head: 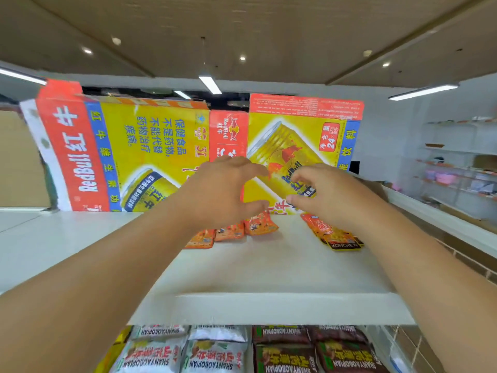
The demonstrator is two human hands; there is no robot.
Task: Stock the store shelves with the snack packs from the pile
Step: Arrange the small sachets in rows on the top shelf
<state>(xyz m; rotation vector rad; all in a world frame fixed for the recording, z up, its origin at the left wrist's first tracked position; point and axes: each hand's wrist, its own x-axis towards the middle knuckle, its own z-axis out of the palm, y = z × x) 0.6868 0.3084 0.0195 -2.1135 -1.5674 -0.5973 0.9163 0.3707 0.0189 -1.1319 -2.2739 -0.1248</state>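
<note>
Our left hand (223, 192) and right hand (325, 192) hover spread, gripping nothing, above small orange foil snack packs (259, 226) at twelve o'clock on the white top shelf (269, 270). We judge them light, crinkly and slippery, best pinched at a sealed edge. We read "KONCHE N" on the yellow-black pack (344, 243) at one o'clock, "RedBull" on the yellow cartons (150, 146), and "SHANYAOBOPIAN" on the white and brown bags (215, 356) at six.

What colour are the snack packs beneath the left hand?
The snack packs are orange; head view.
</note>
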